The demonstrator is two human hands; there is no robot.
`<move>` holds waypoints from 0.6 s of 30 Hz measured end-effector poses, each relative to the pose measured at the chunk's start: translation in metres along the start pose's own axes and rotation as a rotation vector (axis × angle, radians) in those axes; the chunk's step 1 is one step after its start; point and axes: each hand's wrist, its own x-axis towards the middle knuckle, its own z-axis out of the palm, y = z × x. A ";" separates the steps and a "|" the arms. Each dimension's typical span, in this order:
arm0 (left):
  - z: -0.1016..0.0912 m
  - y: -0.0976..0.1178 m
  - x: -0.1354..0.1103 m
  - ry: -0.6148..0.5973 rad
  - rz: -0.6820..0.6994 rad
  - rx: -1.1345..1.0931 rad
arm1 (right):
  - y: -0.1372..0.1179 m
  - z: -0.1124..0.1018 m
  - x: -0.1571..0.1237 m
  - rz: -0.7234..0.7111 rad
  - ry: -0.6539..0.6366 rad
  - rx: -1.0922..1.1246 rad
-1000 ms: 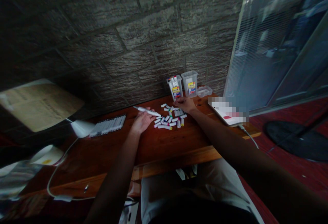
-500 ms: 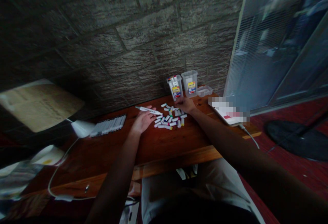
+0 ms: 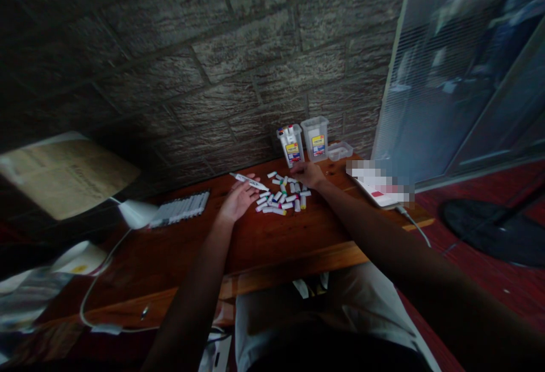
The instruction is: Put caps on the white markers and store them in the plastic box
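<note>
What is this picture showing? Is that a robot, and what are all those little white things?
No robot: someone is working bare-handed, wearing the camera on their head, looking forward and down. The left hand holds a white pen. The right hand is close to scattered white pieces with coloured ends, perhaps pen caps; its fingertips are hard to see. They lie on a wooden table, with a row of pens further left and two clear boxes near the wall.
</note>
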 end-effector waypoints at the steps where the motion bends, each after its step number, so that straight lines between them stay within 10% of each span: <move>1: 0.000 0.000 0.000 0.003 -0.004 0.004 | 0.000 0.000 0.000 0.000 0.000 -0.003; 18: 0.002 0.000 -0.001 -0.009 0.000 0.008 | -0.005 0.000 -0.003 -0.020 -0.023 0.087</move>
